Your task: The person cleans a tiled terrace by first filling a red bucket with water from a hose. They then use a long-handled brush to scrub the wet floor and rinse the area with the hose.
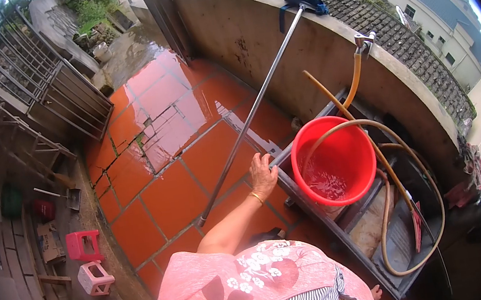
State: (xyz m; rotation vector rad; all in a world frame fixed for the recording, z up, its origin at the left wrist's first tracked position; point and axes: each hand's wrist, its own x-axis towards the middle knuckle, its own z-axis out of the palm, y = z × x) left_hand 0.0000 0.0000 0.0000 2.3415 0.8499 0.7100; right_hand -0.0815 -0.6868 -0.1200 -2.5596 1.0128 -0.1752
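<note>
My left hand rests at the near left corner of a grey stone wash trough, fingers apart and holding nothing I can see. Beside it leans a mop; its metal pole runs up to the wall top, where a blue mop head lies. A red bucket stands in the trough with moving water inside. One end of a yellowish hose dips into the bucket. Only a few fingertips of my right hand show past my pink sleeve, near the trough's lower edge; the rest is hidden.
A tap with a hose sits on the curved wall. Wet red tiles cover the yard, some cracked. Small plastic stools, a dustpan and a metal gate are on the left.
</note>
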